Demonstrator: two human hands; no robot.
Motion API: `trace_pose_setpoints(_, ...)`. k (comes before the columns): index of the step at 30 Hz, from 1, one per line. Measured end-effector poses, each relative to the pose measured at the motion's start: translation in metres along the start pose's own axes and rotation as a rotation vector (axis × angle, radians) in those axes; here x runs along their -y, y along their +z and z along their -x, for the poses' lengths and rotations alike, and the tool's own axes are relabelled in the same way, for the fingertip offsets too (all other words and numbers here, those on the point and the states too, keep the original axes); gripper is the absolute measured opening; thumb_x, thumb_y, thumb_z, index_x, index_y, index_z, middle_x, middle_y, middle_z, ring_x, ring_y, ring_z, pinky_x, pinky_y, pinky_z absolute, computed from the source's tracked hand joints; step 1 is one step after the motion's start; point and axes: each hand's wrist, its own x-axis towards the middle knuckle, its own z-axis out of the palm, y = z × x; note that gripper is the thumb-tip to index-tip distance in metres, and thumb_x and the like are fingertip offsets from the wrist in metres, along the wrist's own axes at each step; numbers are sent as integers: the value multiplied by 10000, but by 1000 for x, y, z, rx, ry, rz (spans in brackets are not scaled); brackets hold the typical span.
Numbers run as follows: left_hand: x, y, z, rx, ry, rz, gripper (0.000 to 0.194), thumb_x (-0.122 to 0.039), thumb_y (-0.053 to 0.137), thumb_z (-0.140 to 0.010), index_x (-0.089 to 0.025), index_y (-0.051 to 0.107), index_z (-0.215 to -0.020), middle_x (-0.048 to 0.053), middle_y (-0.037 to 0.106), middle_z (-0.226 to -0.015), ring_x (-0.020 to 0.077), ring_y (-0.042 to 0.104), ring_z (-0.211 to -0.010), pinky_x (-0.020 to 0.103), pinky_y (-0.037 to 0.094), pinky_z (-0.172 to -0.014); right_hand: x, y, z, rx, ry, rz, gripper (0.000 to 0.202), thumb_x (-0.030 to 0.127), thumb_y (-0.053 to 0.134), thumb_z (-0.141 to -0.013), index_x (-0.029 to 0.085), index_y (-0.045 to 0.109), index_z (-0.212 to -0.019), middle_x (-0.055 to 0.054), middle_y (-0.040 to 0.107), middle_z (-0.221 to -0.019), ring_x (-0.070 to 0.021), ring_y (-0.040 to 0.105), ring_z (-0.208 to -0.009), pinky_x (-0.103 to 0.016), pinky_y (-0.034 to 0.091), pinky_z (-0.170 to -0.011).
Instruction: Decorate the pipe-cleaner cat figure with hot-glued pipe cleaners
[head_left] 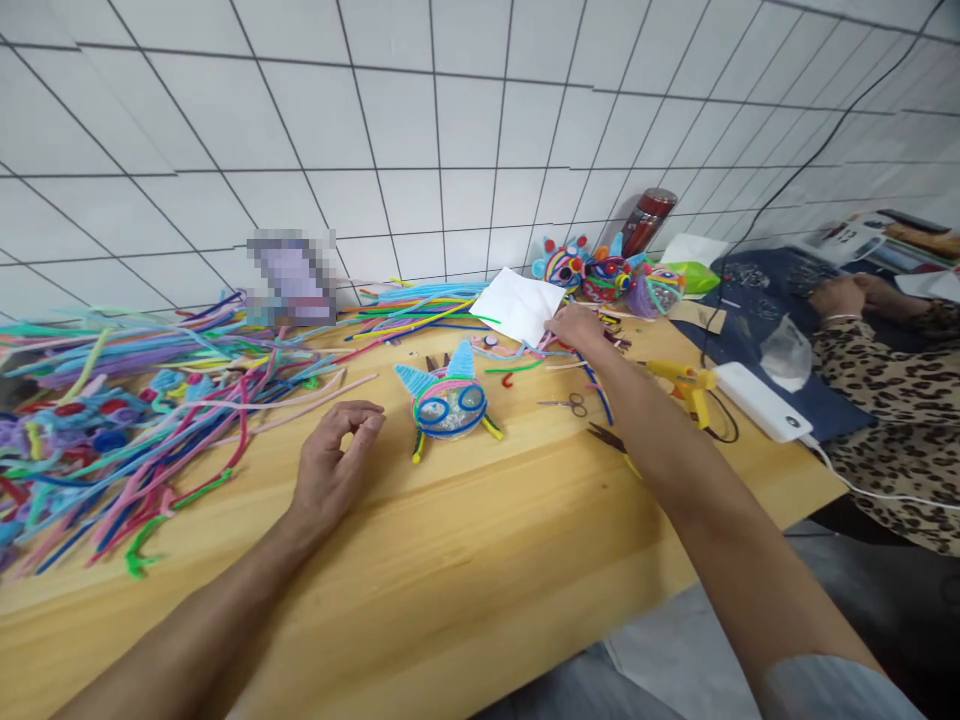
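- The ball figure (450,425) sits on the desk (465,540) in front of the person, between the two forearms and touched by neither hand.
- Done on it, as far as can be seen: two light blue pointed ears (461,362) stand on top, two blue rings (448,408) lie on the front like eyes, and yellow-tipped green legs (493,428) stick out below at both sides.
- Its clear front shows no nose or mouth that can be made out; the back is hidden.
- Three fuller-looking figures stand by the wall: one with red dots (562,268), a red and blue one (606,277) and a purple-edged one (658,290). Beside them this one looks plainer, so I judge it only partly decorated.
- The left hand (337,455) is beside the figure, its grip loosely curled with a gap inside and nothing seen in it.
- The right hand (577,328) reaches to the edge of the white sheet (517,308), near loose fuzzy sticks. Whether its grip is narrow or holding anything, I cannot tell.
- The scissors (576,404), pliers (606,437) and yellow glue gun (694,390) lie on the desk, out of both hands.
- Many fuzzy sticks (150,350) remain unused at the left.
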Motion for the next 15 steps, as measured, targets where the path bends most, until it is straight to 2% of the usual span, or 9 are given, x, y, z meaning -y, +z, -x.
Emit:
trace_pose_setpoints(3,4,2,3,-17,-12,9,251,-404,594,-1029,-228,701,-885,61,782,-1010,215,723,-1012,379,565,-967,-1,-8,4,-64,55,-88,214,274,673,-877,124,822,-909,-218,823,-1028,-357,761,-1092,-392,541,-941)
trace_pose_setpoints(5,4,3,3,-13,-12,16,252,-400,591,-1028,-225,702,-884,63,783,-1000,213,723,-997,376,566,-957,-2,-18,12,-111,44,-175,224,305,655,-908,145,798,-845,-157,820,-929,-315,764,-980,-354,540,-865)
trace_pose_setpoints(7,2,4,3,-3,-4,25,251,-395,591,-1027,-223,701,-880,64,784,-985,212,723,-980,372,567,-943,-3,-29,23,-151,17,-277,263,367,632,-946,164,771,-852,-94,791,-830,-247,736,-825,-311,527,-759)
trace_pose_setpoints(11,-2,2,4,-8,19,34,260,-396,584,-1031,-227,690,-864,56,777,-962,210,719,-966,365,564,-931,0,-44,54,-208,-54,-476,286,457,580,-995,207,707,-940,-10,715,-741,-140,590,-590,-251,451,-587)
trace_pose_setpoints(15,-9,-1,5,-13,36,54,251,-391,597,-1024,-227,691,-857,45,755,-933,198,701,-917,342,557,-880,9,-49,93,-229,-200,-874,324,534,724,-882,232,628,-818,26,630,-643,-120,501,-525,-249,395,-538)
